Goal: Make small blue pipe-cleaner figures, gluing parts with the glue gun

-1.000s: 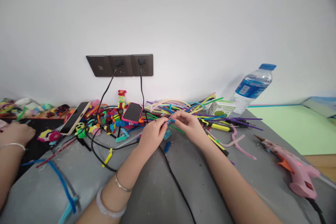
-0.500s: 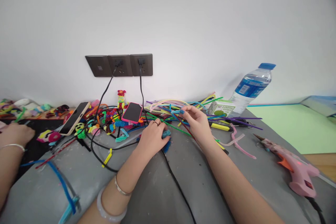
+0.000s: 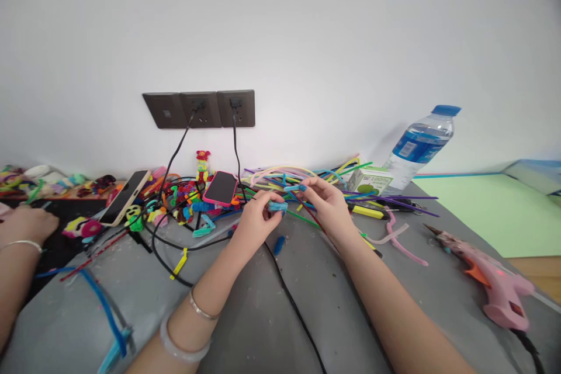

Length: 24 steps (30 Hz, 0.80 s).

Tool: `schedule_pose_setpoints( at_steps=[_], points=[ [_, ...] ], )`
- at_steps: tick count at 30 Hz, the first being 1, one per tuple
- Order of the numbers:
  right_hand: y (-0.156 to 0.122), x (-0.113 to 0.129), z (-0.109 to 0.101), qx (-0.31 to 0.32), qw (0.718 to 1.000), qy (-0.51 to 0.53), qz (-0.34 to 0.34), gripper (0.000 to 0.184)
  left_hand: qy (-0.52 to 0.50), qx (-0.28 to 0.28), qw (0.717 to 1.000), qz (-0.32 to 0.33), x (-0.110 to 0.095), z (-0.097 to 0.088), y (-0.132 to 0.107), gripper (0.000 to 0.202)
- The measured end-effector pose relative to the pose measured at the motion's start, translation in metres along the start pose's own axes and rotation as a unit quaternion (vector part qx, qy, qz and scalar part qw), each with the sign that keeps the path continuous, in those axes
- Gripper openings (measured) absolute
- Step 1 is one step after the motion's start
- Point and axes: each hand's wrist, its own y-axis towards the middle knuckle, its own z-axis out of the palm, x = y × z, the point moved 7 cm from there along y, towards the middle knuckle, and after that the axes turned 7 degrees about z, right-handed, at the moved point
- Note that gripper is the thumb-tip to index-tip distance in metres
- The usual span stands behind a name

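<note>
My left hand (image 3: 256,219), with a ring and two bracelets, pinches a short light-blue bundle of folded pipe cleaner (image 3: 277,206) just above the grey table (image 3: 245,304). To its right, my right hand (image 3: 328,204) holds a bent light-blue pipe cleaner (image 3: 291,188) between thumb and fingers; its far end stands upright. The two blue pieces are close together but apart. A short dark-blue pipe cleaner piece (image 3: 279,245) lies on the table below my left hand, beside a black cable (image 3: 289,292).
Several loose pipe cleaners (image 3: 272,172) lie behind my hands. A pink-edged phone (image 3: 221,188) and small figures are left of them. At right are a tilted water bottle (image 3: 416,146), a small box (image 3: 370,181) and a pink glue gun (image 3: 495,286). Another person's hand (image 3: 30,228) is far left.
My left hand has lifted off the table with the light-blue bundle, closer to my right hand. The dark-blue piece now lies uncovered on the table. My right hand has barely moved.
</note>
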Motion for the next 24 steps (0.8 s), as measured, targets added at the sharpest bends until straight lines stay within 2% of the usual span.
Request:
schedule_pose_setpoints(
  at_steps=[5, 9, 12, 18, 24],
  points=[
    [0.001, -0.005, 0.003, 0.021, 1.0, 0.01, 0.005, 0.03, -0.139, -0.043, 0.989, -0.035, 0.014, -0.002, 0.001, 0.025],
    [-0.001, -0.009, 0.012, 0.051, 0.999, 0.011, 0.0, 0.026, -0.217, -0.035, 0.971, -0.095, 0.024, 0.002, -0.001, 0.028],
    [-0.005, -0.009, 0.021, 0.067, 0.997, -0.017, -0.015, 0.022, -0.24, -0.036, 0.963, -0.116, 0.025, 0.002, -0.002, 0.032],
    [-0.011, -0.01, 0.027, 0.044, 0.997, -0.064, -0.027, 0.011, -0.274, -0.085, 0.947, -0.148, 0.024, -0.007, -0.005, 0.031],
    [-0.014, -0.007, 0.031, 0.058, 0.994, -0.071, -0.05, 0.007, -0.272, -0.137, 0.94, -0.153, 0.028, -0.015, -0.009, 0.028]
  ],
)
